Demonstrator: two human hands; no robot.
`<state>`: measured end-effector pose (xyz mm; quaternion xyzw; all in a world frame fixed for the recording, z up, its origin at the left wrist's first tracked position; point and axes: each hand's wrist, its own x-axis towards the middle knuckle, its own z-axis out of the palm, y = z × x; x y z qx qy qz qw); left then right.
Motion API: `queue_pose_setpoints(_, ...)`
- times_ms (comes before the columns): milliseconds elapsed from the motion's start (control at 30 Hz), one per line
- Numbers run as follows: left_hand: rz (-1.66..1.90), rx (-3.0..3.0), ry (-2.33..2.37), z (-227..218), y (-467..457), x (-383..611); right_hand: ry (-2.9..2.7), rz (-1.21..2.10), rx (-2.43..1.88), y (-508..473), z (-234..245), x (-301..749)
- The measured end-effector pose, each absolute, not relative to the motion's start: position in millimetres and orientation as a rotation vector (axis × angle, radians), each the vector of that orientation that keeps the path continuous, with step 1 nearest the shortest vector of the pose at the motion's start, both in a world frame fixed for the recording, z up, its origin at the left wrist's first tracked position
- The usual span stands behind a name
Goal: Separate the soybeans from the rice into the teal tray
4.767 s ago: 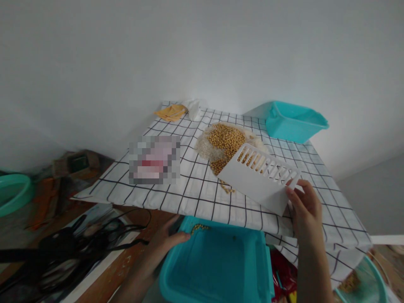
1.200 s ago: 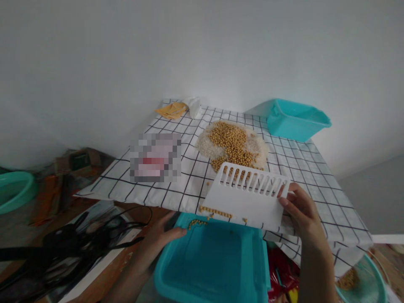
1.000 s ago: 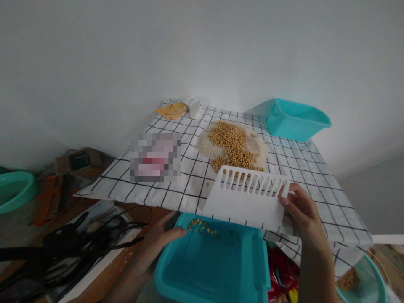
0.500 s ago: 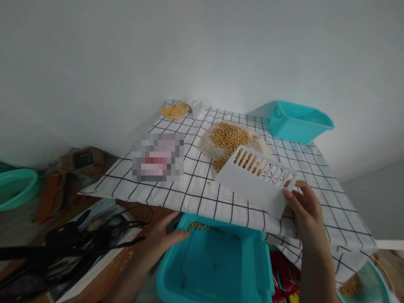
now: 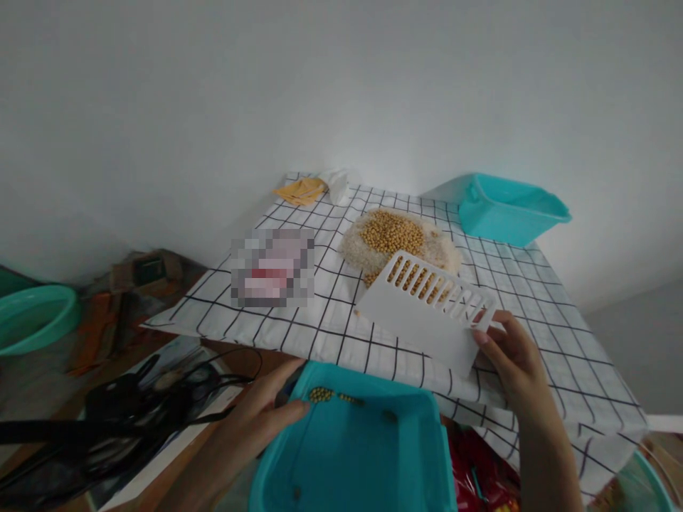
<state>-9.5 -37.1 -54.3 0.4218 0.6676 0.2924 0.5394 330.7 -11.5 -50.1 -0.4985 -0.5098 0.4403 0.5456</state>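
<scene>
My right hand [image 5: 509, 355] pinches the right end of a white slotted plastic board [image 5: 421, 323]. The board stands tilted on the checked cloth, its slots along the top, at the near side of a pile of yellow soybeans [image 5: 392, 231] and rice [image 5: 355, 245]. Some soybeans show through the slots. Below the table edge, my left hand [image 5: 269, 409] grips the left rim of a teal plastic bin [image 5: 363, 455], thumb over the rim and the other fingers partly hidden. A few soybeans [image 5: 321, 394] lie in the bin's far left corner.
A second teal bin [image 5: 509, 210] stands at the table's back right. A yellow cloth [image 5: 302, 190] and a white crumpled item [image 5: 337, 186] lie at the back left, a blurred-out object [image 5: 273, 269] nearer. Black cables [image 5: 154, 405] and a green basin [image 5: 37, 320] are at the left.
My right hand has drawn the slotted board slightly toward the near left. The lower bin and my left hand have shifted a little left, and the soybeans inside lie differently. The view has moved slightly.
</scene>
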Motion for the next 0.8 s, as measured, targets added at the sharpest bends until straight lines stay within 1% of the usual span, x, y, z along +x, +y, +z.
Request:
queue_pose_setpoints(133,0.723,0.942,1.525,-56.1,-31.6,-7.2,-1.199,1.04,-1.195,-12.9,-51.6,333.5)
queue_pose_setpoints(267,0.738,0.884,1.494,-55.6,-30.8,-8.1,-1.199,1.103,-1.175,-15.4,-52.9,336.4)
queue_pose_setpoints(467,0.625,0.895,1.46,-46.5,-32.0,-6.3,-1.161,1.134,-1.179,-17.4,-54.8,338.9)
queue_pose_setpoints(567,0.665,0.859,1.445,-49.7,-31.5,-5.0,-1.078,1.029,-1.139,-13.6,-55.7,339.0)
queue_pose_setpoints(667,0.734,0.843,1.473,-55.5,-30.9,-4.3,-0.991,0.834,-1.136,-8.3,-56.8,339.3)
queue_pose_setpoints(800,0.734,0.898,1.535,-61.7,-28.5,-5.1,-0.944,0.626,-1.173,-3.6,-59.2,339.2)
